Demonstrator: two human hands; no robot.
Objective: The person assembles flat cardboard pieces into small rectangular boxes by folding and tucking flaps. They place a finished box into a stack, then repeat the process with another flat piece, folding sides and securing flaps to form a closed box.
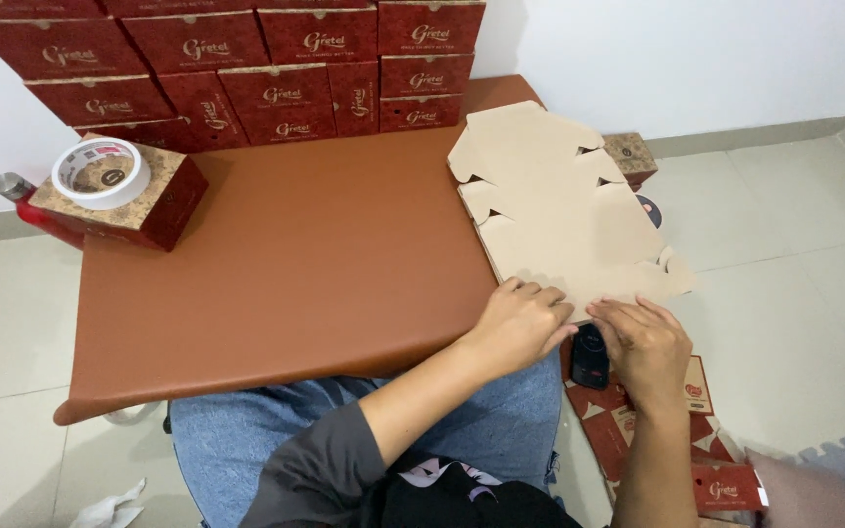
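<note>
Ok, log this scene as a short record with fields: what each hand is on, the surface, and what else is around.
left hand: left hand rests on the near edge of the flat cardboard blank
right hand: right hand presses the same edge, fingers flat
surface: brown table
blank: unfolded, tan side up, hanging over the table's right edge
far side: stack of red boxes against the wall
left corner: tape roll on a patterned box
floor: more flat red blanks, a dark small device
</note>
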